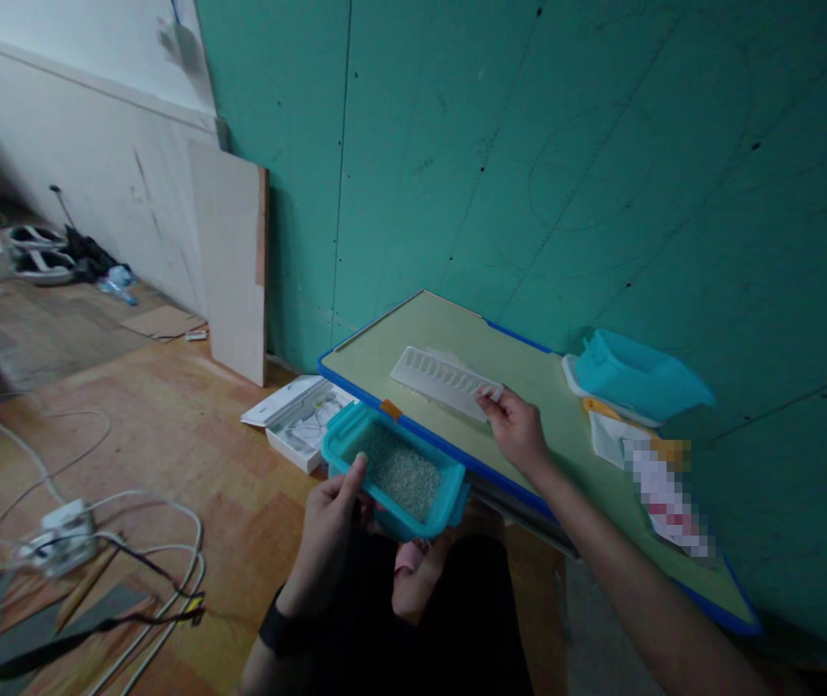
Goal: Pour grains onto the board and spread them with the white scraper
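Observation:
My left hand (pixel 331 512) grips the near left side of a teal plastic tub (pixel 452 495), thumb over the rim. Grey granules (pixel 408 476) cover the bottom of this tub, which is held beside the table's front edge, above my lap. The fingers of my right hand (pixel 519 425) pinch the right end of a long white plastic tray (pixel 435 377) with a row of slots. That tray is over the table top (pixel 529 382); whether it rests on the surface I cannot tell.
At the table's right stand another teal tub (pixel 635 372) and a white and orange packet (pixel 674 503), partly blurred. An open white box (pixel 301 425) lies on the floor by the table. Cables and a power strip (pixel 66 536) spread over the left floor. A green wall (pixel 457 174) rises behind.

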`<act>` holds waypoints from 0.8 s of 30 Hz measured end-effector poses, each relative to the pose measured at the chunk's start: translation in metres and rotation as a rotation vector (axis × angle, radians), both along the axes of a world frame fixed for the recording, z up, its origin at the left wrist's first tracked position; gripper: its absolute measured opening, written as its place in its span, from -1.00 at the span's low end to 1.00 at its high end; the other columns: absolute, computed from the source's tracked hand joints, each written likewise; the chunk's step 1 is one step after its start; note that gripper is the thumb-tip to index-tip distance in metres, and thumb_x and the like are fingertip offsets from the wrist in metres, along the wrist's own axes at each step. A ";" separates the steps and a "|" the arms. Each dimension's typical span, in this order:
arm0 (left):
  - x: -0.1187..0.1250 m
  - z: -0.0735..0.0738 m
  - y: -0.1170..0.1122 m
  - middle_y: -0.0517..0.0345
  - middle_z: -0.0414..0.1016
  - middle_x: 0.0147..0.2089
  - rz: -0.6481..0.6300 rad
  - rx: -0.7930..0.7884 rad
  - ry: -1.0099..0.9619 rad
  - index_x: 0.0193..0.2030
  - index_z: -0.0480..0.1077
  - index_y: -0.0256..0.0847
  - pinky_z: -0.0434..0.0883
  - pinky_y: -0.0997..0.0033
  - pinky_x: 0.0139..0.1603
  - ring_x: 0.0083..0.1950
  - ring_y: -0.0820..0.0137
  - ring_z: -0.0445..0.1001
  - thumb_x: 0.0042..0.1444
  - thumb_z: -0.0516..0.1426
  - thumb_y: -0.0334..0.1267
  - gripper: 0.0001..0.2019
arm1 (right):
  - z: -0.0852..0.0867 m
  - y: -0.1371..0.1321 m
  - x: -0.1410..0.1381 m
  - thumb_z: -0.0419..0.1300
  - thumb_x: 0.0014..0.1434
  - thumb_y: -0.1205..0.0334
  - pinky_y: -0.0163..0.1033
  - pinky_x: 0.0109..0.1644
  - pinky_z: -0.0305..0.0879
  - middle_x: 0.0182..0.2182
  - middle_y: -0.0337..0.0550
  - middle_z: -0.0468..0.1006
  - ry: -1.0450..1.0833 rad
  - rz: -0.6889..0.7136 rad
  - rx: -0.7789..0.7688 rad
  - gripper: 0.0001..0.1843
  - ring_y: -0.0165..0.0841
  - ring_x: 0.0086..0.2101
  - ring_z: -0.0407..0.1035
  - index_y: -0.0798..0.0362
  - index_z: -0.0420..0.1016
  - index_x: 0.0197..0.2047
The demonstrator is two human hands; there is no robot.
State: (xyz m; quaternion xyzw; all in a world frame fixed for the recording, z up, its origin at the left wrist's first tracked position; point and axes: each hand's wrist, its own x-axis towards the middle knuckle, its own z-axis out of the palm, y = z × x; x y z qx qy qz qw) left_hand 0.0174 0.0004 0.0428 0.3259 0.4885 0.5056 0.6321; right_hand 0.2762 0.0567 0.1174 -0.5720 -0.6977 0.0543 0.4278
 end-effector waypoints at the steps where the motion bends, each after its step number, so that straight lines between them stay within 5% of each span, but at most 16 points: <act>1: 0.000 -0.001 0.001 0.21 0.21 -0.82 -0.003 0.000 -0.009 -0.76 0.37 -0.24 0.11 0.51 -0.74 -0.77 0.51 0.20 -0.09 0.18 0.33 -0.38 | 0.001 -0.001 0.000 0.09 0.26 -0.07 -0.24 -0.17 0.36 -0.31 -0.08 0.64 0.003 0.006 0.004 -0.66 -0.22 -0.26 0.52 -0.01 0.55 -0.25; 12: 0.001 0.007 -0.002 0.22 0.19 -0.82 0.015 -0.009 -0.017 -0.75 0.36 -0.25 0.09 0.54 -0.74 -0.77 0.53 0.18 -0.07 0.19 0.30 -0.39 | 0.005 0.035 0.005 0.04 0.25 -0.06 -0.27 -0.31 0.28 -0.43 -0.07 0.60 -0.062 -0.113 0.059 -0.64 -0.24 -0.38 0.49 0.00 0.49 -0.33; 24: 0.001 0.001 -0.001 0.22 0.20 -0.83 0.012 -0.019 -0.032 -0.77 0.34 -0.24 0.09 0.52 -0.76 -0.78 0.51 0.19 -0.13 0.20 0.33 -0.38 | 0.005 0.013 0.009 0.08 0.27 0.00 -0.29 -0.30 0.31 -0.38 -0.09 0.62 -0.070 -0.079 0.084 -0.68 -0.25 -0.35 0.50 0.03 0.52 -0.27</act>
